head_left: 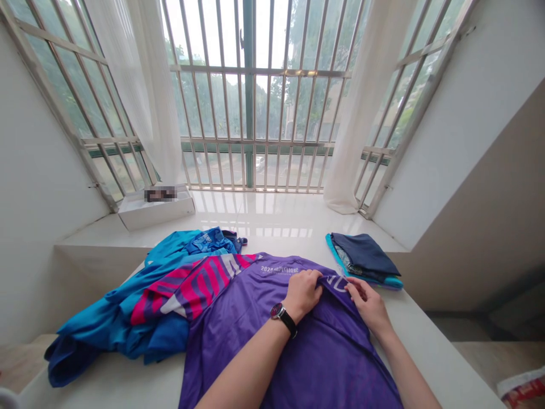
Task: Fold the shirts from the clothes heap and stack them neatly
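A purple T-shirt [251, 329] with one pink-striped sleeve [191, 289] lies spread in front of me, white lettering near its collar. My left hand [301, 293], a watch [279, 312] on its wrist, pinches the fabric at the shirt's right shoulder. Just to the right, my right hand [367, 301] has thumb and fingers closed on the shirt's edge beside a white print. The right sleeve is folded in or hidden; I cannot tell which.
Blue garments [110, 307] lie heaped at the left, partly under the striped sleeve. A stack of folded clothes [366, 254] sits at the back right. On the white sill [255, 210] stands a white box [157, 210], before a barred window with white curtains [353, 113].
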{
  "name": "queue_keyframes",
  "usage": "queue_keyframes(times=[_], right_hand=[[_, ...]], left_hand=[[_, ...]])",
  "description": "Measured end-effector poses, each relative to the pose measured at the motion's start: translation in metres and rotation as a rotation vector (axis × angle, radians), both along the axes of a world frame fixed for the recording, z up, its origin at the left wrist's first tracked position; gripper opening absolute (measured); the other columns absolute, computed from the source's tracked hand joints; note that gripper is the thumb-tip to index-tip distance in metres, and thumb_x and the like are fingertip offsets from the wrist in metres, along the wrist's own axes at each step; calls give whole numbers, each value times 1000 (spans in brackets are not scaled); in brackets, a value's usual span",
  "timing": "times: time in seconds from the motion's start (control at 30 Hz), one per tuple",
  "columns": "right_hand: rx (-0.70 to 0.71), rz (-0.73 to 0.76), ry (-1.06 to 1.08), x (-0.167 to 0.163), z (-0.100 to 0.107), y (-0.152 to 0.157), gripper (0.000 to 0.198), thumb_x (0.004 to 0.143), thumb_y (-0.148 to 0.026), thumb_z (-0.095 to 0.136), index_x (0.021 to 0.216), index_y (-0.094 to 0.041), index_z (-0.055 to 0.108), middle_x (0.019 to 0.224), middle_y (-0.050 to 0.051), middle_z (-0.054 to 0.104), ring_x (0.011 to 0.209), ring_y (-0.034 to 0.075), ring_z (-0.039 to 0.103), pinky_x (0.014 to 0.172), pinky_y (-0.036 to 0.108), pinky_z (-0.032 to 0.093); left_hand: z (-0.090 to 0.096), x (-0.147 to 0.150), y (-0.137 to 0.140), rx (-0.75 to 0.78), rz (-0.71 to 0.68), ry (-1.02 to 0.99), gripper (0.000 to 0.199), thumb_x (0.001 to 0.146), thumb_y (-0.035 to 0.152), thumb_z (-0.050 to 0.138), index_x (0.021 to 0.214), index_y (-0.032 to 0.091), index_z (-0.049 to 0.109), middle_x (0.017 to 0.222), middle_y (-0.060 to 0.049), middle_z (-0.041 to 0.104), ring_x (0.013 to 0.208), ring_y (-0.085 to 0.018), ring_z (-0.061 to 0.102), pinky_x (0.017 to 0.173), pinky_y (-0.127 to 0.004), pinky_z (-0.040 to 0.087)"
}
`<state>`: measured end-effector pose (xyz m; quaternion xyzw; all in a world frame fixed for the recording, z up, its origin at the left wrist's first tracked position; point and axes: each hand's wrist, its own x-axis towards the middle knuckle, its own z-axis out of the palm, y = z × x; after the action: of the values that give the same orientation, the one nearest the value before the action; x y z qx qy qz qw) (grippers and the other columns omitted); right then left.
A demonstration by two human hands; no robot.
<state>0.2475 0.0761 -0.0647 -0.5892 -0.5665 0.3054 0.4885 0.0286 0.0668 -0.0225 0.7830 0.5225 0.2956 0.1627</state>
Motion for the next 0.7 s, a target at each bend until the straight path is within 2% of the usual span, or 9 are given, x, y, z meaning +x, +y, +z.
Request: queue_keyframes(times=[0.13, 0.23, 0.3, 0.4, 0.53, 0.6, 0.7], right_hand=[[16, -18, 12, 0, 2, -1, 46, 75, -54, 66, 104, -19, 70, 90, 10, 76, 85, 26, 71, 74, 37, 56], [19, -17, 17, 0, 1, -1, 45, 75, -54, 66, 103, -19, 70, 90, 10, 76, 84, 26, 71, 73, 37, 56], [21, -19, 15, 0, 0, 1, 45, 75, -54, 66, 104, -19, 70, 91, 10, 76, 84, 26, 71, 73, 36, 56], [24, -36, -4, 1, -1, 2, 47, 75, -55, 66, 104, -19, 70, 91, 10, 76, 83, 25, 70, 73, 37, 56], [37, -59, -20, 2, -1, 3, 48, 74, -55, 66, 103, -18, 71, 94, 11, 75, 83, 25, 69, 73, 36, 55], [39, -63, -23, 2, -1, 3, 48, 73, -55, 67, 102, -18, 71, 94, 11, 75, 83, 25, 69, 73, 36, 55], [35, -65, -25, 2, -1, 2, 48, 72, -56, 67, 101, -18, 72, 91, 10, 75, 80, 24, 69, 73, 36, 55]], left_hand=[[1, 3, 1, -28, 38, -153, 25, 93, 38, 55, 106, 23, 70, 104, -8, 74, 96, -26, 67, 87, -36, 50], [2, 7, 3, -58, 37, -309, 28, 94, 42, 53, 94, 22, 73, 90, -6, 74, 82, -22, 66, 79, -32, 49], [4, 8, 6, -97, 5, -454, 32, 94, 42, 51, 87, 19, 72, 80, -4, 71, 72, -18, 62, 74, -29, 47], [6, 7, 11, -160, -34, -724, 34, 93, 42, 50, 79, 17, 67, 73, -1, 64, 71, -15, 56, 71, -26, 44], [9, -1, 17, -431, -21, -1033, 35, 90, 48, 54, 77, 16, 59, 69, 3, 52, 65, -11, 47, 63, -22, 39], [9, -8, 19, -559, -25, -1058, 34, 89, 49, 56, 83, 16, 60, 69, 4, 49, 60, -9, 43, 56, -20, 37], [9, -20, 21, -661, -31, -1015, 31, 88, 46, 58, 93, 15, 63, 71, 4, 49, 57, -8, 43, 51, -18, 37]])
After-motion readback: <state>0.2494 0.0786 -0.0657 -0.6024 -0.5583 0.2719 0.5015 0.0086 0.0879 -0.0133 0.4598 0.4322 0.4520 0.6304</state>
